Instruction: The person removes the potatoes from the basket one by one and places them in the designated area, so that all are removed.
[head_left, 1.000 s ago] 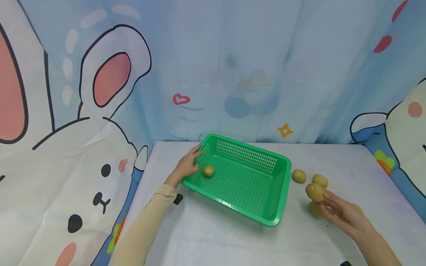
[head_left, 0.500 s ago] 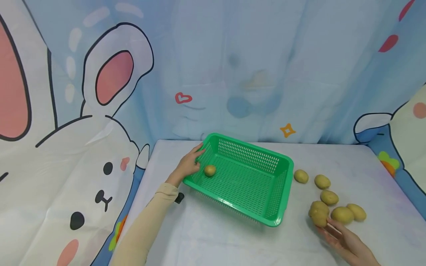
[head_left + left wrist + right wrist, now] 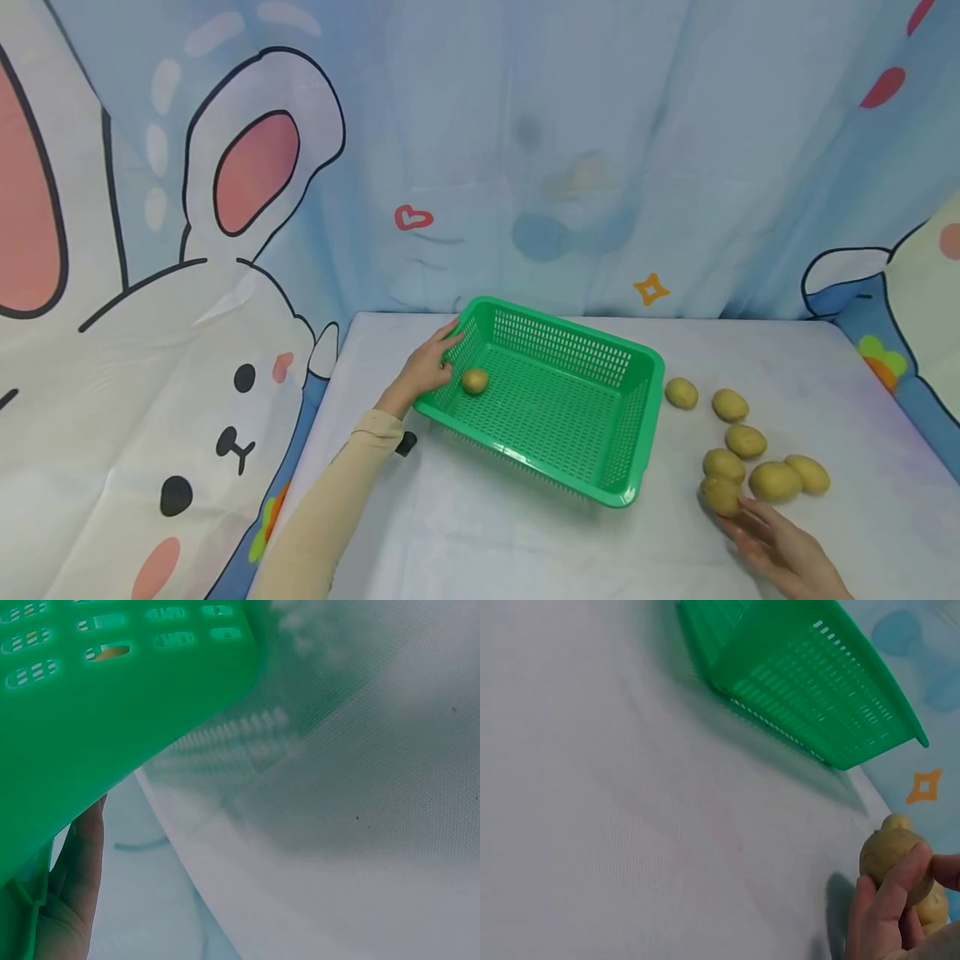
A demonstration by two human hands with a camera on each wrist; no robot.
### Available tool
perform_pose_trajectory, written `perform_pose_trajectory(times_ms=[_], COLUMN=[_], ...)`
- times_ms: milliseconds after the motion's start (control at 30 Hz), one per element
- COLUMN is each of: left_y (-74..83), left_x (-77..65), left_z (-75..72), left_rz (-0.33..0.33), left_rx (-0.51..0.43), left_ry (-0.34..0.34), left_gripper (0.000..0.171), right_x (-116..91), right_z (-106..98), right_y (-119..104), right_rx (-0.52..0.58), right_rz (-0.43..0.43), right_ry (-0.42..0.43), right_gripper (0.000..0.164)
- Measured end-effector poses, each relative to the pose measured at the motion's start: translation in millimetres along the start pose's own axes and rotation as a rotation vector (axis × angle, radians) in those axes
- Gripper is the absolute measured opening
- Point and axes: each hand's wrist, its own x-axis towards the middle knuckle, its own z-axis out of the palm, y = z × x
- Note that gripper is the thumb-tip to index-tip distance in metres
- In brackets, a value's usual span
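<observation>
My left hand (image 3: 423,371) grips the left end of a green plastic basket (image 3: 555,417) by its rim. Inside the basket, near that end, lies one potato (image 3: 475,382). To the right of the basket my right hand (image 3: 783,546) holds another potato (image 3: 722,497) between thumb and fingers, low over the table and right in front of a further potato (image 3: 724,465). The right wrist view shows the fingers (image 3: 900,889) around the held potato (image 3: 889,859). In the left wrist view the basket wall (image 3: 112,712) hides part of the left hand (image 3: 79,885).
Several loose potatoes (image 3: 776,482) lie on the white tablecloth (image 3: 480,542) right of the basket, one of them (image 3: 682,392) close to its right end. A small black object (image 3: 406,443) is by my left sleeve (image 3: 337,508). A printed curtain (image 3: 465,150) hangs behind the table.
My right hand has come down and toward the table's front with the potato, which uncovers the potatoes behind it. My left hand stays on the basket.
</observation>
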Motion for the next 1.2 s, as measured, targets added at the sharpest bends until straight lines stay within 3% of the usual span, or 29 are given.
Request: perform_pose_trajectory(times_ms=[167,367,467,733,967,1200], left_y=[-0.2,-1.5,-1.4,0.7,1.1,0.2], left_x=[0.0,-0.5,-0.7,-2.2,-2.1,-1.4], left_z=[0.3,0.3,0.4,1.5,2.2,1.3], left_rz=[0.000,0.022,0.025,0.019,0.007,0.008], left_rx=[-0.001,0.006,0.010,0.016,0.022,0.012], left_ry=[0.001,0.012,0.017,0.023,0.020,0.023], left_gripper=[0.065,0.065,0.065,0.065,0.066,0.066], right_x=[-5,-2,-2,-9,-9,-6], right_z=[4,8,11,14,20,17], right_y=[1,10,13,9,7,6], right_rx=[0.029,-0.041,-0.067,-0.053,-0.053,-0.093], right_rz=[0.005,-0.057,-0.077,-0.083,-0.055,-0.049], right_ry=[0.123,0.226,0.260,0.242,0.401,0.465], right_gripper=[0.038,0.009,0.026,0.015,0.035,0.044])
